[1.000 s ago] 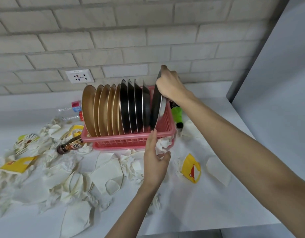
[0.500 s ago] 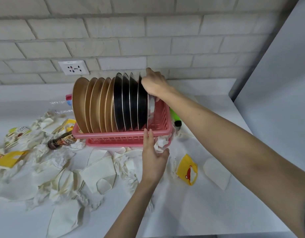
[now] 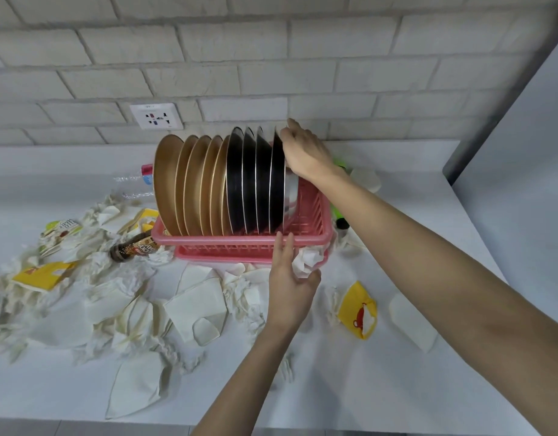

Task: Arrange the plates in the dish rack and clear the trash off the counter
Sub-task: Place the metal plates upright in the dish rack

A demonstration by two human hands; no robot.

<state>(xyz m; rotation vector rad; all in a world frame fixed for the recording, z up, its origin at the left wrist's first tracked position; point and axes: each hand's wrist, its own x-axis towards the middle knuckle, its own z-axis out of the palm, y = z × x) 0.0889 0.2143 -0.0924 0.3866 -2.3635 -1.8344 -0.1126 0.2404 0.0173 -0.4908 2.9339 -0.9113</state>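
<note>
A pink dish rack (image 3: 315, 215) stands on the white counter against the brick wall. Several gold plates (image 3: 189, 187) and several black plates (image 3: 249, 184) stand upright in it, side by side. My right hand (image 3: 306, 152) grips the top rim of the rightmost black plate (image 3: 277, 184), which stands in the rack against the others. My left hand (image 3: 290, 278) has straight fingers pressing on the rack's front rim. Crumpled white paper trash (image 3: 120, 297) covers the counter left and in front of the rack.
A brown bottle (image 3: 136, 247) lies left of the rack, with yellow wrappers (image 3: 41, 275) nearby and another yellow wrapper (image 3: 359, 309) to the right. A green bottle (image 3: 340, 215) lies behind the rack's right end. A grey cabinet side (image 3: 516, 152) rises at right.
My right hand pushed the last black plate from a rightward tilt to upright in the rack, against the other black plates. My left hand stayed at the rack's front rim.
</note>
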